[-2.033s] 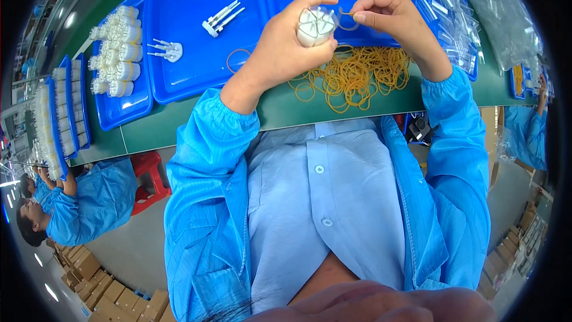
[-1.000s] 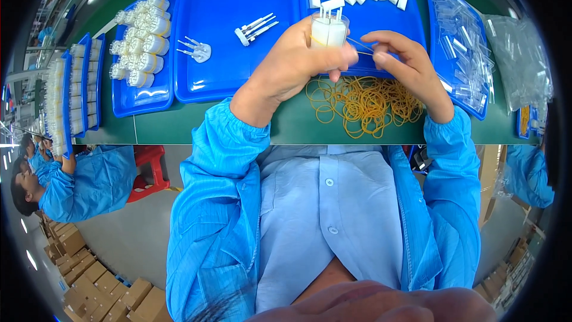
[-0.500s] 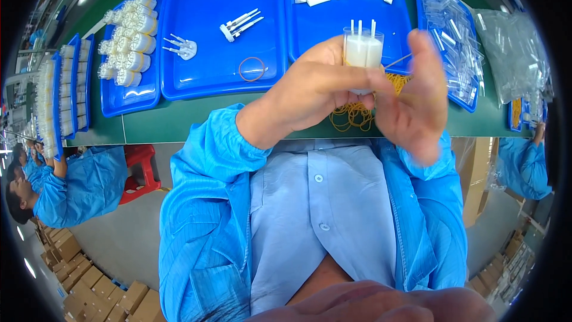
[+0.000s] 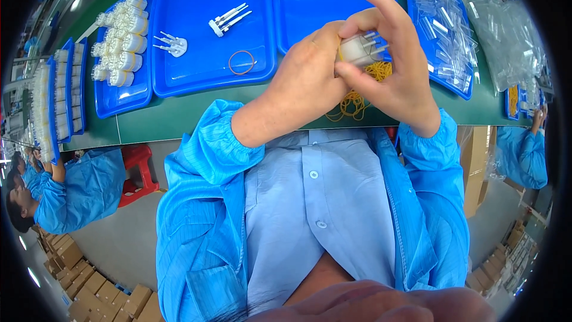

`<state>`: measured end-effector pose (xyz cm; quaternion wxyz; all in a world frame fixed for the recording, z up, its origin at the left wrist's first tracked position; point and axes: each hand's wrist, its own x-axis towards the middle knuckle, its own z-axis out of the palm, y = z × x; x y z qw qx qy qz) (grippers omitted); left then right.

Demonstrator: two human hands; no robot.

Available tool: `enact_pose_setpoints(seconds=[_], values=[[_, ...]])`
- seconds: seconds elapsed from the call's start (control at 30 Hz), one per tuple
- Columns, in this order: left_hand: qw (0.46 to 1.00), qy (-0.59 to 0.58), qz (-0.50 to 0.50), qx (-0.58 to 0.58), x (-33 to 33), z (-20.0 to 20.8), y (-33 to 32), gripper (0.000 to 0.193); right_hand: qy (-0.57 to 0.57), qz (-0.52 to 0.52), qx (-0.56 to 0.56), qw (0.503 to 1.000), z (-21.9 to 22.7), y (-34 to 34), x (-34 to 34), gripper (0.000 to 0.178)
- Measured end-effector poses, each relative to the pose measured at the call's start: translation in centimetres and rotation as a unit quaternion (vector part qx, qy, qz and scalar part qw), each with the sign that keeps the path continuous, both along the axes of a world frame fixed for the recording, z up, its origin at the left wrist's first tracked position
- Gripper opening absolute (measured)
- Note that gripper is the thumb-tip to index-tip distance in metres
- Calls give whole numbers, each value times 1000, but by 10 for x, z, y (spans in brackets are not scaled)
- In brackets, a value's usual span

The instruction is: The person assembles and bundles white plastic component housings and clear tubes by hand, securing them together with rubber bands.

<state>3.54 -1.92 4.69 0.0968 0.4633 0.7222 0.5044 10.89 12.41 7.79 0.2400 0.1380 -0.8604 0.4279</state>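
While green table (image 4: 173, 116) bears trays (image 4: 196, 0), floor (image 4: 128, 235) seemingly concrete.

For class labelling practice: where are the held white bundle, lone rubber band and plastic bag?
White bundle (image 4: 356, 50), head view: its side.
Lone rubber band (image 4: 229, 63), head view: left edge.
Plastic bag (image 4: 507, 48), head view: middle.

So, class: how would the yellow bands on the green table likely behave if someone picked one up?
The yellow bands look thin and lie in loose curls, so one would probably flop. Their slender strands suggest little weight. Loops overlap one another, so neighbours might come along.
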Motion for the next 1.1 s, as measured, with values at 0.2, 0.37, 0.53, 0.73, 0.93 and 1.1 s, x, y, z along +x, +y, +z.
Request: enact_pose_setpoints(seconds=[0.2,0.37,0.53,0.73,0.93,1.1], values=[[990,-139,15,24,0,2,-8,55,-85,110,-270,953,-9,12,-8,79],[994,-105,29,-19,-6,3,-10,47,-110,95,-185,972,-9,26,1,58],[997,-40,39,-51,-9,-4,-9,42,-67,44,-27,996,-10,13,-5,46],[994,-104,19,32,-11,-6,-12,47,-68,26,6,997,-13,13,-9,55],[975,-113,170,92,-33,12,-74,37,-45,5,-102,994,-16,30,-3,36],[892,-97,356,261,-82,-4,-179,37,-58,-81,-96,990,-30,51,6,24]])
